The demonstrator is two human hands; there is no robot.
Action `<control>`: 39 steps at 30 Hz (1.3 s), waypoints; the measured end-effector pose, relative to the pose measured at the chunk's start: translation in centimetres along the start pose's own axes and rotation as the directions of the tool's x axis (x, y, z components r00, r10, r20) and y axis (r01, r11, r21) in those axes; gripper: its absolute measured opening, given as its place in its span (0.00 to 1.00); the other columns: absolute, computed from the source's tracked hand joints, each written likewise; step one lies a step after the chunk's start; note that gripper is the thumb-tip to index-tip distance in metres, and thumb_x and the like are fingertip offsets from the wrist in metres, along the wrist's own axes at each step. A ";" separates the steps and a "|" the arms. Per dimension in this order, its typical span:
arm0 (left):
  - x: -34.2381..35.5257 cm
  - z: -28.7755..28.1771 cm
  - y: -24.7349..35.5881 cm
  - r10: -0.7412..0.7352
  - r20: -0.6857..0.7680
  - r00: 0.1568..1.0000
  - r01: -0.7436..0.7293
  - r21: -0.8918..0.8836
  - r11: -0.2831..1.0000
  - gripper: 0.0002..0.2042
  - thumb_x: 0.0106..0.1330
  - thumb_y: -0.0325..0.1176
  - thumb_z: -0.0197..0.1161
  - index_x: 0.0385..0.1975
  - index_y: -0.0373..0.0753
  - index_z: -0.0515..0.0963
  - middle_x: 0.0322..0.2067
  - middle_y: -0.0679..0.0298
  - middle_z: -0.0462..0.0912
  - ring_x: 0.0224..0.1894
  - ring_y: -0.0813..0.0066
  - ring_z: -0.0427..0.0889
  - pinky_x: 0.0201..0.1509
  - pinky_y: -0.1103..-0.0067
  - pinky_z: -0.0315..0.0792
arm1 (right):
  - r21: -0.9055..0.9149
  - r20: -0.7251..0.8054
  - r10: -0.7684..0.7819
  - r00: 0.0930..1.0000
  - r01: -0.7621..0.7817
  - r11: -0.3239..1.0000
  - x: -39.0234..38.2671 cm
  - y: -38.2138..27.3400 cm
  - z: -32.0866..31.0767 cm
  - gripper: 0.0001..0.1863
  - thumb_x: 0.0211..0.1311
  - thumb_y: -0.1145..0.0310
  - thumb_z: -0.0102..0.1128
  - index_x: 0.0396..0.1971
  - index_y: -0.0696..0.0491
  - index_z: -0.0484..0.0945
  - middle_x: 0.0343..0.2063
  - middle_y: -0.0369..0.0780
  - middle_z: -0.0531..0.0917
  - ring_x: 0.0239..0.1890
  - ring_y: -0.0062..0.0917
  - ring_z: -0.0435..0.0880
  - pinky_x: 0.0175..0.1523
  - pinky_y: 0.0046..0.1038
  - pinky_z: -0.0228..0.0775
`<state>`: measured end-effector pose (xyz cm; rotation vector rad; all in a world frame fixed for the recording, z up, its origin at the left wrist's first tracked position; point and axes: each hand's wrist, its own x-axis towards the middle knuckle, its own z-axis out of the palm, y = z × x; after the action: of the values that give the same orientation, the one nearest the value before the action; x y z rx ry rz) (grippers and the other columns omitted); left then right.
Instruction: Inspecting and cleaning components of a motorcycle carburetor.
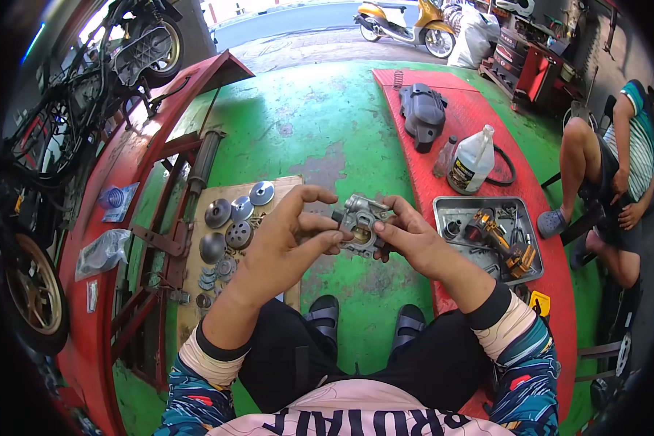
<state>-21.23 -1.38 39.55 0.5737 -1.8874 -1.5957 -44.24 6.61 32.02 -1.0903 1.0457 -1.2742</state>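
In front of my chest is a grey metal throttle body (pixel 359 227) with a round bore facing up toward me. My right hand (pixel 413 236) grips its right side, thumb on the near face and fingers behind. At its left edge, my left hand (pixel 292 236) pinches with the thumb and a curled finger, while the index finger stands raised and apart. The left fingertips' exact contact is partly hidden. Below and left of that hand, several round metal pulley and clutch parts (pixel 238 234) lie on a cardboard sheet (pixel 291 185) on the green floor.
On the right, a red platform (pixel 414 171) bears a metal tray (pixel 479 272) with a yellow-black power drill (pixel 512 251), a white jug (pixel 472 160) and a black plastic cover (pixel 423 112). A seated person (pixel 618 167) is beyond it. A stripped motorcycle (pixel 73 109) stands on the left red lift (pixel 98 298).
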 end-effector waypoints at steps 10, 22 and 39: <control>1.1 0.4 -0.8 0.018 -0.003 1.000 -0.015 0.411 0.911 0.06 0.66 0.23 0.68 0.40 0.30 0.84 0.33 0.64 0.85 0.33 0.82 0.82 0.38 0.84 0.76 | 0.024 0.020 0.025 0.999 -0.025 0.999 -0.4 -0.4 0.6 0.21 0.76 0.57 0.55 0.61 0.48 0.65 0.41 0.34 0.78 0.41 0.16 0.77 0.39 0.23 0.74; 0.8 2.1 -1.2 0.248 -0.139 0.959 -0.109 0.628 0.771 0.06 0.55 0.25 0.76 0.31 0.35 0.86 0.33 0.66 0.75 0.34 0.79 0.76 0.34 0.82 0.70 | 0.130 0.041 0.054 0.998 -0.059 0.990 -0.8 -0.3 1.1 0.19 0.76 0.56 0.54 0.59 0.45 0.65 0.47 0.32 0.79 0.43 0.16 0.77 0.39 0.23 0.72; 0.5 2.3 -2.4 0.198 -0.222 0.955 -0.095 0.403 0.910 0.41 0.57 0.31 0.77 0.69 0.37 0.59 0.53 0.56 0.76 0.56 0.67 0.78 0.54 0.71 0.76 | 0.100 -0.025 0.040 0.999 -0.037 0.994 -1.6 -1.7 1.7 0.28 0.72 0.60 0.60 0.66 0.50 0.63 0.51 0.33 0.78 0.47 0.16 0.78 0.35 0.19 0.76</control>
<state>-23.26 -0.47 36.99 0.7450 -1.9992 -0.9957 -42.91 8.31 33.95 -0.9751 1.0078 -1.2995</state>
